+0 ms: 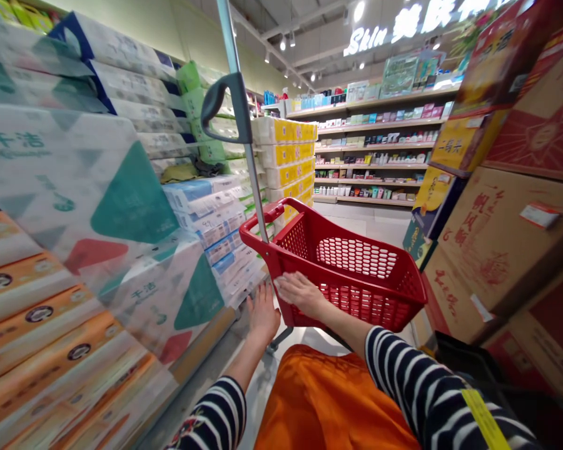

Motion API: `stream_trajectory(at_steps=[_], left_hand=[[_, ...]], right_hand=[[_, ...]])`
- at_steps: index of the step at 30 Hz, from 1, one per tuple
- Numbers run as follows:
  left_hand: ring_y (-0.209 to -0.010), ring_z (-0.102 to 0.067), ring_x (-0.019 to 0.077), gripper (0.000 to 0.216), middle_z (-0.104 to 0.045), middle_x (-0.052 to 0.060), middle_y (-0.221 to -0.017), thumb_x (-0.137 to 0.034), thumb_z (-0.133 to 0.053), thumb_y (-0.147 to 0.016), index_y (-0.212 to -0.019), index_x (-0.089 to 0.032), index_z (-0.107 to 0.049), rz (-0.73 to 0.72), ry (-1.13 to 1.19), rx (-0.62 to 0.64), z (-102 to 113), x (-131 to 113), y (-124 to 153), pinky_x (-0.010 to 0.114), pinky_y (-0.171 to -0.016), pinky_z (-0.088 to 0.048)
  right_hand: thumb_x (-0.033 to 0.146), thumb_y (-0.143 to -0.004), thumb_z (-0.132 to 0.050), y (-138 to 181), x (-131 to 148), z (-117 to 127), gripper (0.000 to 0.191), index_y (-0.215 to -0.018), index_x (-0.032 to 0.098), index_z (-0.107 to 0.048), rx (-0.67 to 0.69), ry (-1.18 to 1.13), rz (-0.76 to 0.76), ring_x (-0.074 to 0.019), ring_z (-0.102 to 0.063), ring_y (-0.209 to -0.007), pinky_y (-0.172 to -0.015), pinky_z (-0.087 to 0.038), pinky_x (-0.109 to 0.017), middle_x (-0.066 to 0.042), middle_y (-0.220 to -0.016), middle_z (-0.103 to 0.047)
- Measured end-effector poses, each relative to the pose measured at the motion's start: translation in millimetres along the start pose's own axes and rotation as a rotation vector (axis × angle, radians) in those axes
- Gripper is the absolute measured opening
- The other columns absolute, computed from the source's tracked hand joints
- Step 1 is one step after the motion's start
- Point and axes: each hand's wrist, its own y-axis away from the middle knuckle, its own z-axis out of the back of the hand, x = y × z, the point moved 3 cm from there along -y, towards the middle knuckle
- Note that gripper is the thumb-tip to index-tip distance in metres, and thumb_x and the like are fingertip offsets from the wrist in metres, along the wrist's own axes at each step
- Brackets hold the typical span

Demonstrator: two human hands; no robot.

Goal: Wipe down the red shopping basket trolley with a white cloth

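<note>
A red plastic shopping basket (pixel 403 284) on wheels stands in the aisle in front of me, with nothing in it. Its metal pull handle (pixel 237 106) with a dark grip rises upright at its left. My right hand (pixel 300 292) lies flat on the basket's near rim, fingers stretched out. My left hand (pixel 263 312) reaches down beside the basket's near left corner, fingers extended toward the lower shelf of tissue packs (pixel 225 250). Both sleeves are striped navy and white.
Stacked tissue and paper packs (pixel 98 206) fill the shelving on the left. Large cardboard boxes (pixel 507 237) are piled on the right. Shelves of small products (pixel 375 156) line the far end. An orange garment (pixel 328 400) covers my lap.
</note>
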Motion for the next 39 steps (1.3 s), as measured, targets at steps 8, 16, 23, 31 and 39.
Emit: stream_trajectory(at_steps=[8,16,23,31,39], left_hand=[[-0.136,-0.017,0.0265,0.065,-0.023,0.016,-0.146,-0.020,-0.040,-0.076,-0.138,-0.006,-0.025,-0.114,-0.047,-0.049,-3,-25,4,0.054,-0.107,-0.018],[-0.135,-0.020,0.0250,0.065,-0.024,0.013,-0.147,-0.020,-0.041,-0.074,-0.137,-0.008,-0.028,-0.209,-0.064,0.036,-16,-45,18,0.052,-0.108,-0.017],[-0.137,-0.016,0.0238,0.065,-0.020,0.014,-0.148,-0.019,-0.038,-0.076,-0.138,-0.005,-0.025,-0.249,-0.039,0.038,-7,-77,17,0.051,-0.109,-0.014],[-0.137,-0.014,0.0231,0.071,-0.018,0.011,-0.149,-0.021,-0.043,-0.071,-0.139,-0.009,-0.024,-0.381,-0.021,0.065,-21,-111,35,0.051,-0.110,-0.013],[-0.137,-0.013,0.0225,0.068,-0.017,0.012,-0.149,-0.021,-0.039,-0.075,-0.139,-0.006,-0.022,-0.379,0.022,-0.020,-11,-137,32,0.051,-0.111,-0.010]], right_hand=[[0.010,-0.090,-0.038,-1,-32,12,0.039,-0.127,0.014,-0.047,-0.054,0.051,-0.037,-0.0237,-0.031,-0.130,-0.107,-0.029,-0.044,-0.007,-0.136,-0.044],[0.016,-0.090,-0.043,65,-7,-16,0.035,-0.123,0.014,-0.052,0.147,-0.007,-0.054,-0.0212,-0.046,-0.119,-0.100,-0.040,-0.038,-0.009,-0.124,-0.056],[0.012,-0.091,-0.038,53,-53,52,0.041,-0.132,0.019,-0.042,-0.146,0.097,-0.148,-0.0214,-0.028,-0.132,-0.109,-0.024,-0.045,-0.005,-0.135,-0.046],[0.011,-0.087,-0.043,138,-22,5,0.037,-0.122,0.013,-0.053,0.105,0.066,-0.144,-0.0227,-0.048,-0.117,-0.098,-0.042,-0.040,-0.011,-0.122,-0.057],[0.009,-0.088,-0.041,139,-50,71,0.042,-0.129,0.021,-0.047,-0.166,0.206,-0.240,-0.0221,-0.030,-0.131,-0.108,-0.026,-0.043,-0.005,-0.131,-0.051]])
